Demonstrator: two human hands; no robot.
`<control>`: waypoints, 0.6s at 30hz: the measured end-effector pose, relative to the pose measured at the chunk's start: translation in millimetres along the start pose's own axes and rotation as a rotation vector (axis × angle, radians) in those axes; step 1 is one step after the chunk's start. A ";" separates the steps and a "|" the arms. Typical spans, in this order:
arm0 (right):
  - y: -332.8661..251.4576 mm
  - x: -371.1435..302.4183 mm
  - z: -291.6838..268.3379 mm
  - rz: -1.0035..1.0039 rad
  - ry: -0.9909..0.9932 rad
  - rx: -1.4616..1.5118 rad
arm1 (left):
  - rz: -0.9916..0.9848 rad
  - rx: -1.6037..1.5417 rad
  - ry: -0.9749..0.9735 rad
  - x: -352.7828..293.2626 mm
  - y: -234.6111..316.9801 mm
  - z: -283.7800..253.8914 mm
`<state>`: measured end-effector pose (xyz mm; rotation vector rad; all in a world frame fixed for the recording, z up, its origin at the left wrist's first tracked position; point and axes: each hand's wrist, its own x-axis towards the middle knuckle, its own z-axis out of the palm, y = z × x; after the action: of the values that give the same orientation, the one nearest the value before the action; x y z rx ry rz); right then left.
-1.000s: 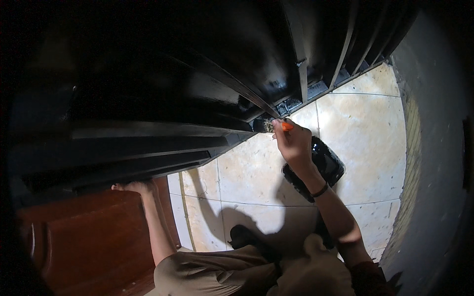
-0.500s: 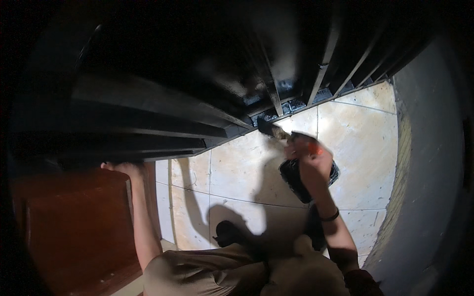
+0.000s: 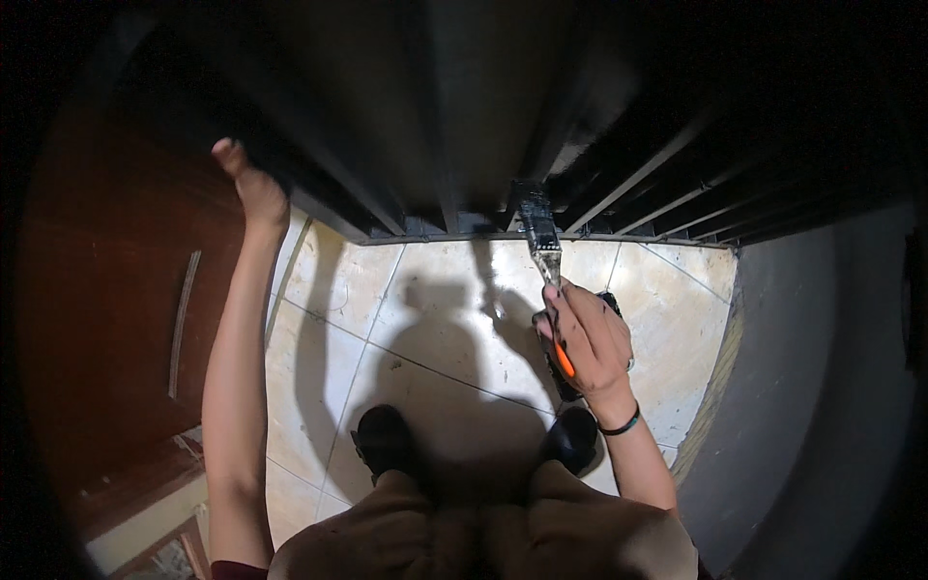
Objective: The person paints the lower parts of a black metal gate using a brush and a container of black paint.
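Observation:
My right hand (image 3: 590, 338) is closed around a paintbrush (image 3: 543, 227) with an orange part on its handle. Black paint coats the bristles, which are up against the lower bars of a black metal gate (image 3: 454, 235). Dark smudges mark my fingers. Partly covered by this hand, a black container (image 3: 564, 385) stands on the floor. My left hand (image 3: 259, 198) is at the gate's left end beside a brown wooden door, thumb stuck out; its other fingers are lost in the dark, so its grip cannot be seen.
The brown door (image 3: 126, 358) stands along the left side. A grey wall (image 3: 822, 367) rises on the right. Pale floor tiles (image 3: 454, 362) lie between them, with my shadow across them. My dark shoes (image 3: 387, 440) are planted below the gate.
My view has shifted and both shoes now show. The brush has gone from the gate's bottom rail up onto the bars. My left hand appears higher in the picture, along the gate's end.

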<state>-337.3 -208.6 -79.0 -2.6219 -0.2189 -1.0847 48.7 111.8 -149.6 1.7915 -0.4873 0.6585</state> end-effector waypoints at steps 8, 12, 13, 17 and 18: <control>18.3 -71.4 49.7 0.129 -0.223 -0.004 | -0.308 -0.268 -0.068 -4.0 132.6 40.5; 23.9 -12.9 23.3 0.071 -0.162 0.019 | -0.270 -0.291 0.013 -3.0 127.7 41.8; 19.2 2.6 10.6 0.036 -0.096 0.035 | -0.257 -0.300 0.045 -3.0 127.6 44.5; -1.3 19.3 -48.0 0.019 0.087 -0.105 | -0.234 -0.206 -0.069 4.4 122.5 32.6; -3.8 18.7 -53.0 0.155 0.021 -0.110 | -0.278 -0.204 -0.068 4.1 131.7 33.5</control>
<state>-360.3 -221.8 -29.3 -2.6704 0.0492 -1.0992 -23.4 39.9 -59.6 1.6524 -0.3292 0.3431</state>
